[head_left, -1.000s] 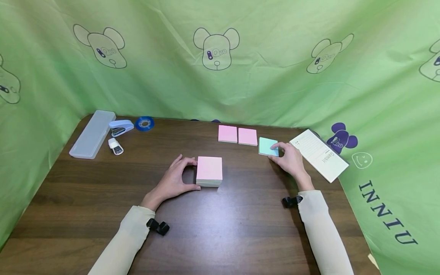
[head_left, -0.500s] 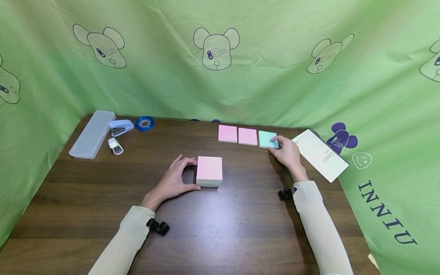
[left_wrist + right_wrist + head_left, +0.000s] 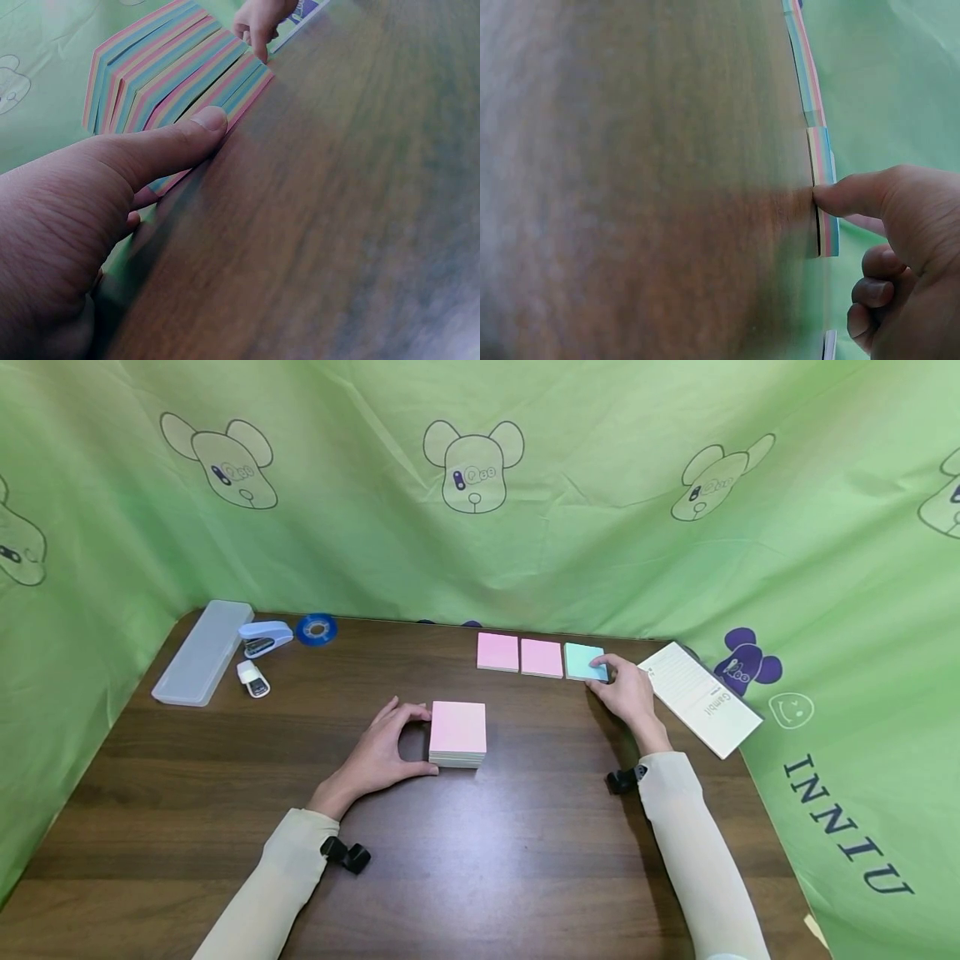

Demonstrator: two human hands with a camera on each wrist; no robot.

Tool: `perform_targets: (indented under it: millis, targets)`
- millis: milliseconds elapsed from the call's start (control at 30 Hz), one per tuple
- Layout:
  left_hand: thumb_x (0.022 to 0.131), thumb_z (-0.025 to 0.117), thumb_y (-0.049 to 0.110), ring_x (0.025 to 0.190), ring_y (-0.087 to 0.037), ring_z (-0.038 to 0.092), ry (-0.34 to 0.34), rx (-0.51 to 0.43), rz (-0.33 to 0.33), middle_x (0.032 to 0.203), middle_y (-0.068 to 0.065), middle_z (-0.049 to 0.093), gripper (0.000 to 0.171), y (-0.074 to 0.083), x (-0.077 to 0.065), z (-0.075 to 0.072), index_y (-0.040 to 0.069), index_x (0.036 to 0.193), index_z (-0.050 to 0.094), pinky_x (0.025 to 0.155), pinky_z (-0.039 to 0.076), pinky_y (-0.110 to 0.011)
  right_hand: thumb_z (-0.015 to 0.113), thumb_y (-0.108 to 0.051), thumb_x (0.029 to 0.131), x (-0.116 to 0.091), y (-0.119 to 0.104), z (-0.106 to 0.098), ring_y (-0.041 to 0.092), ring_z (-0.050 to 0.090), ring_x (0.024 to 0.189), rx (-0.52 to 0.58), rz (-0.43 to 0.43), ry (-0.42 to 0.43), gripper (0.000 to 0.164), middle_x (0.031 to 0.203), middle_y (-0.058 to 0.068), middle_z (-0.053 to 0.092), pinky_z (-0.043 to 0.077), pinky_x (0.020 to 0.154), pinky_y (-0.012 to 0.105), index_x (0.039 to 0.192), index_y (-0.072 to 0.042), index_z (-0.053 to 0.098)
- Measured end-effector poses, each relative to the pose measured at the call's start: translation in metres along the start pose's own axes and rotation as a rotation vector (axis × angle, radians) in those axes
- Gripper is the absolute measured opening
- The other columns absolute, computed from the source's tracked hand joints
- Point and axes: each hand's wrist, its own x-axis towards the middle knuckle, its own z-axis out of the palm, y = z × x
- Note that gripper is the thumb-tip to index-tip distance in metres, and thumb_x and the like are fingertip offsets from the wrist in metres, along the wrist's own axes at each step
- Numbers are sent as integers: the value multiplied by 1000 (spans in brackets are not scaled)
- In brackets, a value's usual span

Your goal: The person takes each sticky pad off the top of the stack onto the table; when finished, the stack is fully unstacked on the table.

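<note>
My left hand [image 3: 375,756] holds the left side of a tall stack of sticky note pads [image 3: 458,727], pink on top, with the thumb at the near corner and a finger at the far one. In the left wrist view, the stack's sides [image 3: 172,60] show pink, yellow and blue stripes. Farther back, my right hand [image 3: 632,696] pinches a light-blue sticky note pad [image 3: 581,660] between thumb and index finger. Seen from the right wrist, the thumb presses this pad's striped near edge [image 3: 823,154] and the other fingers are curled. Two pink pads [image 3: 498,652] lie in a row left of it.
Right of the blue pad lies a white notepad [image 3: 701,702], set at an angle. At the table's back left are a translucent case [image 3: 202,652], a light-blue stapler [image 3: 266,637], a blue tape roll [image 3: 316,629] and a small white-and-black item [image 3: 253,679]. A green curtain [image 3: 480,560] borders the table.
My right hand has slid the blue pad away from me, level with the two pink pads. The left hand and the tall stack have stayed in place.
</note>
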Motion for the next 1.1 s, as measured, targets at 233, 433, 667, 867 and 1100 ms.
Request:
perform_targets:
  millis: [233, 433, 667, 867, 1100]
  targets:
    - [73, 107, 23, 150, -38, 55, 0, -2, -1, 146, -15, 69, 83, 1, 0, -1, 4, 140, 62, 140, 17, -56, 88, -17, 94, -10, -20, -6, 32, 57, 75, -55, 17, -6, 35, 87, 16, 66, 43, 65, 43, 125, -7, 77]
    - [73, 107, 23, 152, -37, 54, -8, -8, -10, 145, -14, 69, 84, -1, 0, -1, 4, 141, 61, 141, 14, -54, 88, -19, 94, -15, -23, -5, 35, 63, 82, -21, 46, 13, 41, 95, 21, 72, 47, 69, 46, 132, -8, 76]
    - [73, 107, 24, 151, -37, 55, -6, 0, 12, 143, -13, 70, 84, 0, 1, 0, 4, 141, 61, 140, 16, -55, 92, -27, 90, -14, -4, 7, 24, 54, 75, 82, 3, 75, 40, 85, 8, 63, 37, 61, 38, 126, -15, 79]
    - [73, 107, 25, 150, -37, 55, 1, 4, 25, 142, -12, 70, 83, 2, 1, -1, 5, 140, 62, 140, 17, -57, 91, -26, 91, -27, -26, 4, 23, 45, 68, 131, -47, 98, 38, 77, 4, 51, 30, 58, 36, 125, -14, 80]
    - [73, 107, 25, 151, -37, 55, 0, -1, 14, 143, -13, 70, 83, 0, 0, 0, 5, 140, 61, 140, 16, -56, 91, -19, 93, -42, -63, 1, 7, 33, 61, 66, -72, 96, 36, 75, 4, 48, 28, 57, 33, 126, -10, 79]
